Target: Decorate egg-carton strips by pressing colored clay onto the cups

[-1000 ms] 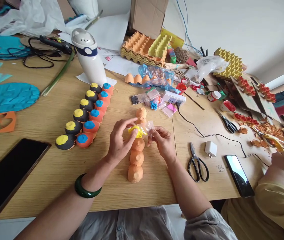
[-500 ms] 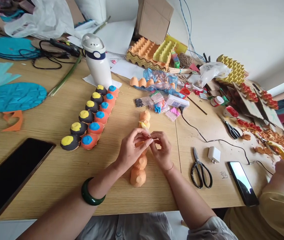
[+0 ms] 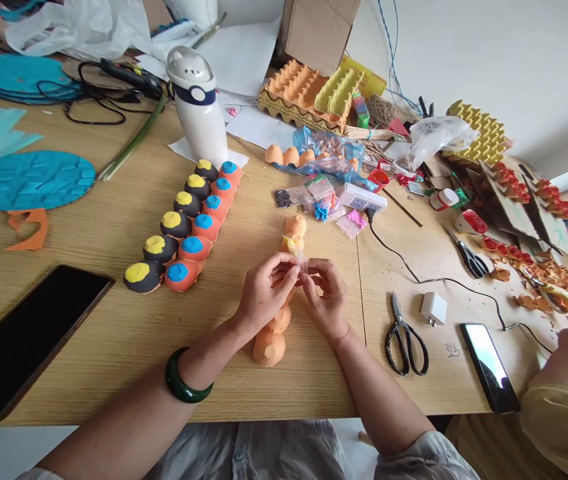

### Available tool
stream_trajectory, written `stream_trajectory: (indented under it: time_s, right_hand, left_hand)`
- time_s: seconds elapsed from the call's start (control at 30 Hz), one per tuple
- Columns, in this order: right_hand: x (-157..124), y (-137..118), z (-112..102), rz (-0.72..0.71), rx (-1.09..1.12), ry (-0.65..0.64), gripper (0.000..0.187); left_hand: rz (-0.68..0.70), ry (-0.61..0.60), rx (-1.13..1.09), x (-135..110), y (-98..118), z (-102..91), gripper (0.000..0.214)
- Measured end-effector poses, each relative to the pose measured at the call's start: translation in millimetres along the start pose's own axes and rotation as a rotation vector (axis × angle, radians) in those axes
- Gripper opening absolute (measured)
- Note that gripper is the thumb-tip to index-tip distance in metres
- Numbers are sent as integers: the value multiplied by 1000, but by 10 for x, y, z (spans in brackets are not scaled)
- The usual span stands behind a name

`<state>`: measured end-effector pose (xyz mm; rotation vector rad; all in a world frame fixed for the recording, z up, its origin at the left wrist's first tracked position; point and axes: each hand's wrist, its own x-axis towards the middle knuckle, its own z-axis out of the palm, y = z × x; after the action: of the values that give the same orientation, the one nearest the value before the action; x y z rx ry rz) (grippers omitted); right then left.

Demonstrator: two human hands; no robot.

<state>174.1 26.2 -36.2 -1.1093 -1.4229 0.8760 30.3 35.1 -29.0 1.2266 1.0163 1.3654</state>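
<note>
A: Head view. Where's the clear bag?
B: Up over the row of orange cups, between both hands. Left hand and right hand each pinch its edge, close together.
A: Handling?
B: Likely light, floppy, slippery film; yellow lump, seemingly inside, looks soft, squashable. Hold the film by its edge, off the lump. Fingers hide the opening, can't confirm it.
</note>
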Motion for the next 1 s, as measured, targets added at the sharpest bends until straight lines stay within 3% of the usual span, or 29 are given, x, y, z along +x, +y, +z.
stream_trajectory:
  time_s: [0.2,0.37,0.67,0.9,1.0]
  right_hand:
    - [21,30,6,45,27,15,10]
    - [35,23,-28,-80,-133,-7,11]
    - [6,35,-10,-288,-257,11,5]
    - [44,86,-67,-280,-358,144,12]
    - [56,98,-82,-290,-359,81,14]
  left_hand:
    - [24,-48,104,-2,-11,-28,7]
    - [131,-59,251,-10,26,-42,4]
    - [358,-59,560,-9,39,-71,15]
    - [637,-93,881,-10,47,-58,20]
    - [670,-58,924,-21,52,-53,21]
